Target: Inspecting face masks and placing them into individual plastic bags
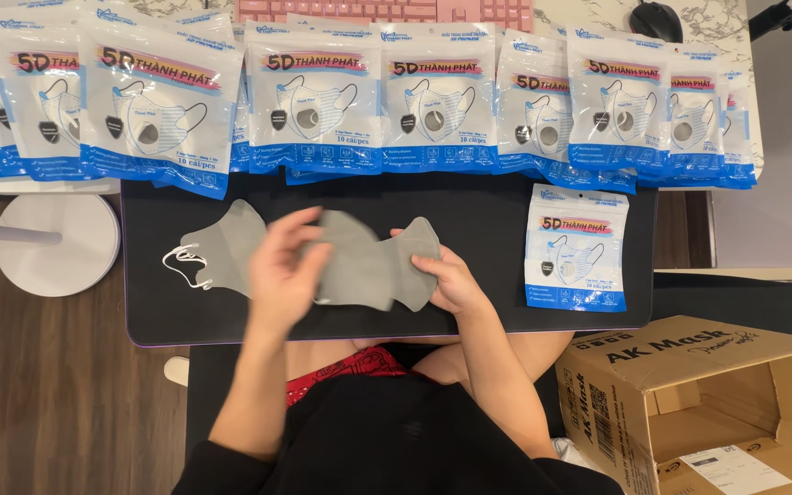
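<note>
Overhead view of a seated person at a table [506, 215] covered by a black mat. Beyond both hands, along the far edge of the mat, runs a row of overlapping blue-and-white mask packets [313, 96], each printed with a drawing of a mask. To the near right of the right hand, off the table, stands an open cardboard box [689, 403] with its flaps raised. One single mask packet [577, 247] lies flat on the mat just to the right of the right hand, apart from it.

Between and under the two hands lies a small stack of grey face masks [359, 261], flat on the mat, fanned slightly so that their folded, curved outlines overlap. A further grey mask [226, 243] rests to the left of the left hand, partly under it, with white ear loops [185, 264] trailing off its left end.

The left hand [283, 266] is blurred; its fingers appear loosely curled over the left part of the stack, in contact with the top mask, though whether it pinches the mask cannot be told. The right hand [451, 280] rests on the right end of the stack, fingers partly bent, thumb and fingertips gripping the edge of the grey material.
</note>
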